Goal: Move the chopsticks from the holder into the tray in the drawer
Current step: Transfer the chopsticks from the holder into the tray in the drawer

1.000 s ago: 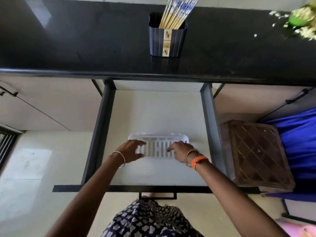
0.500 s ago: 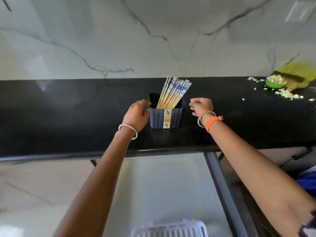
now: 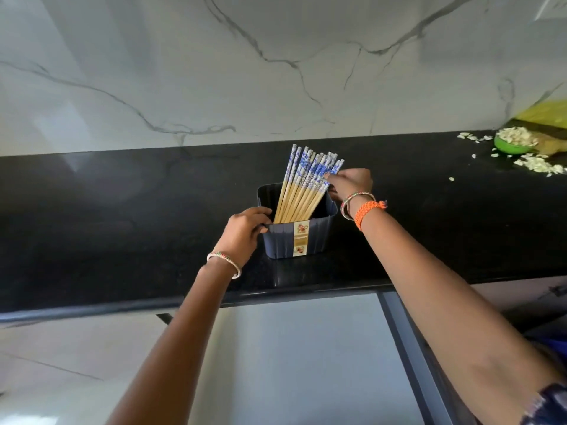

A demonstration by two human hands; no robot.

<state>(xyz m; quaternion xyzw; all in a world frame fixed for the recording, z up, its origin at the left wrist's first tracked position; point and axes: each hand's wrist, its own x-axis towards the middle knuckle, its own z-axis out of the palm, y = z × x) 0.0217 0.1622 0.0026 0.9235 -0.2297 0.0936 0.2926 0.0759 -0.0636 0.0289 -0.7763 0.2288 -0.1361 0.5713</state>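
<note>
A dark blue ribbed holder point(image 3: 310, 239) with a floral label stands on the black counter point(image 3: 122, 228). Several bamboo chopsticks point(image 3: 302, 191) with blue-and-white tops lean to the right inside it. My left hand point(image 3: 245, 230) grips the holder's left front corner. My right hand point(image 3: 349, 184) is at the right side of the bundle, fingertips pinching the patterned tops of the rightmost chopsticks. The open drawer point(image 3: 300, 357) shows below the counter edge; the tray is out of view.
A marble wall rises behind the counter. At the far right a green bowl point(image 3: 512, 144) sits among scattered pale peelings point(image 3: 537, 165). The drawer's dark right rail point(image 3: 411, 354) runs down toward me.
Both hands left the white tray in the drawer and rose to the counter. The left hand closed on the holder; the right hand moved in from beside it onto the chopstick tops.
</note>
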